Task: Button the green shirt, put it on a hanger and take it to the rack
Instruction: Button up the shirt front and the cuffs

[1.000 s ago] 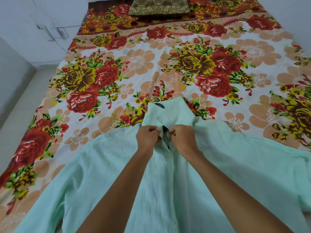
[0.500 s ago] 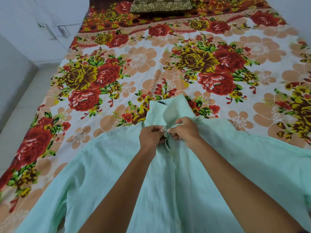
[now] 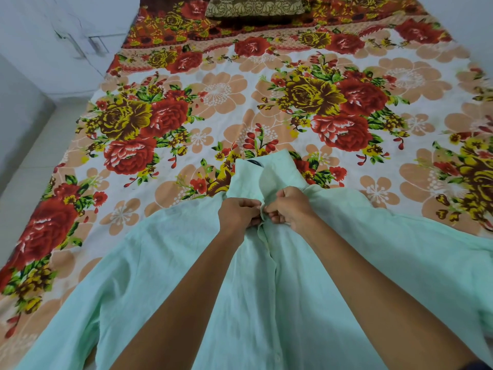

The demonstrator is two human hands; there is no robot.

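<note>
Buttoning the green shirt (image 3: 333,276) on the bed (image 3: 213,108)
Left hand (image 3: 237,213) and right hand (image 3: 289,208) pinch its front near the collar, a bit farther up than before.

collar gap (image 3: 262,209) seemingly closed

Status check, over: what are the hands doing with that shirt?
Left hand and right hand both pinch the shirt front just under the collar. Shirt flat on the bed. No hanger in view.
</note>
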